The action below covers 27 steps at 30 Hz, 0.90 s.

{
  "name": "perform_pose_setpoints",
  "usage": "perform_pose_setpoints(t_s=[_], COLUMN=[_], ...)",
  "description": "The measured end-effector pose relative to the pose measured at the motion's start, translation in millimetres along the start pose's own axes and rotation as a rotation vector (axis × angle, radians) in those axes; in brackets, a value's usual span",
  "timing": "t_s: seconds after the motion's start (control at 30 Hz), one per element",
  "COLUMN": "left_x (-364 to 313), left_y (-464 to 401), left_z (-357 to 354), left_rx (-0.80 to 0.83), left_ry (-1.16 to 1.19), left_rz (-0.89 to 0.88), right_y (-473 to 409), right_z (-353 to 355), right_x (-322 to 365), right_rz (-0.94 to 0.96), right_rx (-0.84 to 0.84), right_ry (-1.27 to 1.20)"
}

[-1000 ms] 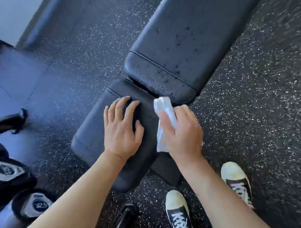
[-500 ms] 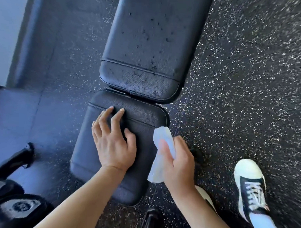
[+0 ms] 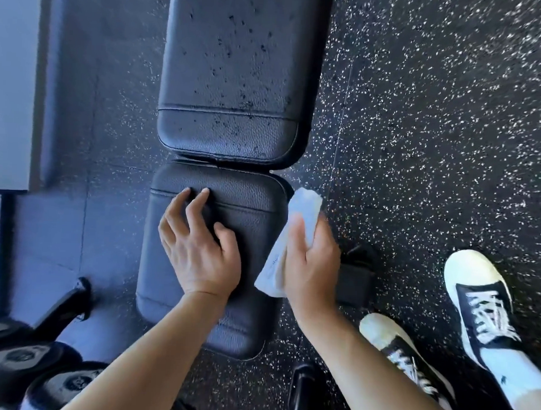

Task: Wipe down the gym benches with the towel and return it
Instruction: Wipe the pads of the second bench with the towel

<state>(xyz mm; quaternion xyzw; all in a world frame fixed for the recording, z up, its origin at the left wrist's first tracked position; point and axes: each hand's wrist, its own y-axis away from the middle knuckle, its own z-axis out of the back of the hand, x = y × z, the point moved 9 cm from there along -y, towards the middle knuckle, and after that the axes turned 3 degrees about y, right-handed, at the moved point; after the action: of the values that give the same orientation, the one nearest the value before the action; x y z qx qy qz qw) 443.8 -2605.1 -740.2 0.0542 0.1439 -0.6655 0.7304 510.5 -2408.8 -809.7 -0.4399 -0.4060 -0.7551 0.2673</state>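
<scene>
A black padded gym bench lies below me, with a short seat pad (image 3: 251,204) near me and a longer back pad (image 3: 237,65) beyond it, dotted with dark specks. My left hand (image 3: 200,248) rests flat on the seat pad, fingers spread and pressing into the leather. My right hand (image 3: 313,261) grips a crumpled white towel (image 3: 292,236) at the right edge of the seat pad, the towel partly over the floor.
Black rubber flooring (image 3: 434,118) with white flecks surrounds the bench. Dumbbells (image 3: 27,368) lie at the lower left. My two black-and-white sneakers (image 3: 480,298) stand at the lower right. A black frame foot (image 3: 355,275) shows under the bench's right side.
My right hand has drawn the towel from the seat pad's top to its right edge. The view has swung, so the bench now looks straight. My left hand stays on the seat.
</scene>
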Motion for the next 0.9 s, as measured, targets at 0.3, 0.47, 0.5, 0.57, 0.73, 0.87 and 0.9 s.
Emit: perform_pose_setpoints(t_s=[0.3,0.47,0.5,0.57,0.73,0.87,0.9], left_x=[-3,-4,-5,-7,-9,-5,-5], left_y=[3,5,5,6,7,7,7], left_z=[2,5,5,6,8,7,7], left_rx=[0.0,-0.007,-0.009,-0.013,-0.018,-0.013,-0.013], left_ry=[0.011,0.022,0.024,0.027,0.031,0.029,0.026], left_rz=[0.015,0.02,0.017,0.012,0.018,0.018,0.018], right_y=[63,-24,-32,-23,83,137,134], right_z=[2,-2,-3,-5,1,8,8], right_x=[-33,-1,2,-1,-55,-77,-77], right_rz=[-0.095,-0.032,-0.022,-0.012,-0.1,-0.119,-0.127], right_rx=[0.07,-0.06,-0.067,-0.059,0.066,0.121,0.121], right_ry=[-0.054,-0.043,-0.042,-0.049,-0.074,-0.046,-0.04])
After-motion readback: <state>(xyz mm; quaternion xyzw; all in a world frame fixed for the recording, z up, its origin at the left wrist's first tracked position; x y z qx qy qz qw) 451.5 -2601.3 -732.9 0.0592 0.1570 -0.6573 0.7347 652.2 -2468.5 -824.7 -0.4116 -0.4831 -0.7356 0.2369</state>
